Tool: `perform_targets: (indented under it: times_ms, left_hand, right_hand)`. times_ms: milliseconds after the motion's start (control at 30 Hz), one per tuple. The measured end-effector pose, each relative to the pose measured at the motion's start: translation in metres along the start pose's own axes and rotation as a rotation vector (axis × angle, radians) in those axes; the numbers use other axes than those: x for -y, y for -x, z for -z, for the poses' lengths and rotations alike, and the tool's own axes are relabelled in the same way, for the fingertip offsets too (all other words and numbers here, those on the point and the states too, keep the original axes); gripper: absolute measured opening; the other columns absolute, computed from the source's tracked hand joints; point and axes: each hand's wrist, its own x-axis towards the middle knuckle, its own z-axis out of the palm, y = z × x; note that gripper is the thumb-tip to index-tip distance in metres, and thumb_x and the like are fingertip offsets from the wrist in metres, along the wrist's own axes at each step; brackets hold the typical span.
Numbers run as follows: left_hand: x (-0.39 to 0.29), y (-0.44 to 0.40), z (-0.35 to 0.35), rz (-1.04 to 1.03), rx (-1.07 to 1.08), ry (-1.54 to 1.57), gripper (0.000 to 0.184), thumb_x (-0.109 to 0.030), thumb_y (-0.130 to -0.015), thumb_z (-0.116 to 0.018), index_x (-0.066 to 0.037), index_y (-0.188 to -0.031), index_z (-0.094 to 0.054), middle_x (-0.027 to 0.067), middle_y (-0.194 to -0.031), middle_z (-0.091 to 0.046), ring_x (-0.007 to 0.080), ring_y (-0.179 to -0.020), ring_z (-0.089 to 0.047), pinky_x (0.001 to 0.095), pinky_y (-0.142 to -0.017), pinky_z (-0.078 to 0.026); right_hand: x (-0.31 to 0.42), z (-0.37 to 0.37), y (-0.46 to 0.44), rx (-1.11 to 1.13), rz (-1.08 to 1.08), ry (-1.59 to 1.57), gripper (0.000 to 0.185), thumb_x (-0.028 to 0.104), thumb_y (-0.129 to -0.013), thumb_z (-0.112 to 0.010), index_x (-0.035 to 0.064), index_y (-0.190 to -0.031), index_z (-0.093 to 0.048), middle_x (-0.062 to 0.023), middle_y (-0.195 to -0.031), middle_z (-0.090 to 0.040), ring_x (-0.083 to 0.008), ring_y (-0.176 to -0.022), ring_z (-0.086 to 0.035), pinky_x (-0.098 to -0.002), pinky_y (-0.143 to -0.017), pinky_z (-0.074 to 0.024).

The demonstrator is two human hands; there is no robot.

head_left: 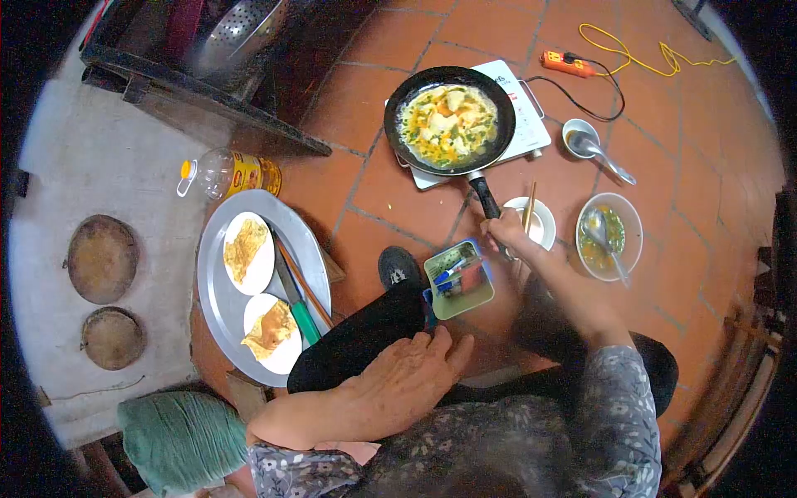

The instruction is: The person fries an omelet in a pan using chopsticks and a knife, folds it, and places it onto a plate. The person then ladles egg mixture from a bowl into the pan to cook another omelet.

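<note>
My right hand (508, 231) is wrapped around the black handle of a frying pan (397, 137). The pan stands on a white electric cooker (531, 124), and a yellow egg mixture with green bits (448, 124) spreads over its base, paler and set in places. My left hand (415, 365) lies across my lap with its fingers stretched out, holding nothing. Just beyond its fingertips is a green plastic basket (452, 307) with blue and red items inside. Close to my right hand, a white bowl (544, 226) has chopsticks (530, 203) resting across it.
A large metal tray (217, 332) at left bears two white plates with fried egg and a green-handled knife (304, 319). An oil bottle (237, 174) lies behind it. At right are a bowl of egg mixture (614, 220), a small bowl with a spoon (581, 137) and an orange power strip (567, 64).
</note>
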Motion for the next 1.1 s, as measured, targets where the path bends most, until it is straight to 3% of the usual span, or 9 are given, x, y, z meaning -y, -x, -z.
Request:
perform_targets:
  times_ms: [167, 400, 767, 1100]
  left_hand:
    - [0.001, 0.0, -0.001, 0.007, 0.0, 0.013, 0.057, -0.003, -0.071, -0.051, 0.011, -0.124, -0.034, 0.0307, -0.111, -0.047, 0.0353, -0.092, -0.054, 0.0387, -0.077, -0.048]
    - [0.001, -0.001, -0.002, 0.019, 0.015, 0.046, 0.055, -0.003, -0.073, -0.05, 0.01, -0.124, -0.035, 0.0315, -0.112, -0.047, 0.0363, -0.093, -0.054, 0.0401, -0.078, -0.047]
    - [0.0, -0.002, -0.002, 0.004, -0.004, 0.01, 0.053, -0.005, -0.074, -0.048, 0.01, -0.124, -0.037, 0.0293, -0.108, -0.049, 0.034, -0.091, -0.055, 0.0374, -0.075, -0.049]
    - [0.001, -0.002, -0.001, 0.006, -0.001, -0.003, 0.056, -0.006, -0.072, -0.051, 0.009, -0.124, -0.037, 0.0272, -0.107, -0.049, 0.0318, -0.087, -0.056, 0.0363, -0.074, -0.05]
  right_hand:
    - [0.01, 0.0, 0.005, -0.013, -0.036, 0.046, 0.015, 0.0, -0.069, -0.056, -0.0029, -0.055, -0.051, -0.0102, -0.045, -0.05, -0.0171, -0.032, -0.046, -0.0314, -0.03, -0.0355]
    - [-0.006, 0.003, -0.007, -0.008, -0.035, 0.009, 0.015, 0.001, -0.067, -0.058, -0.0038, -0.055, -0.051, -0.0109, -0.044, -0.05, -0.0181, -0.032, -0.046, -0.033, -0.03, -0.0346]
    - [-0.021, 0.002, -0.018, -0.021, 0.01, 0.144, 0.023, 0.009, -0.069, -0.061, -0.0011, -0.049, -0.055, -0.0096, -0.046, -0.055, -0.0167, -0.037, -0.053, -0.0314, -0.038, -0.0436]
    - [-0.031, 0.003, -0.02, -0.041, 0.041, 0.223, 0.024, 0.009, -0.072, -0.057, 0.0005, -0.049, -0.055, -0.0083, -0.044, -0.054, -0.0163, -0.037, -0.053, -0.0307, -0.04, -0.0442]
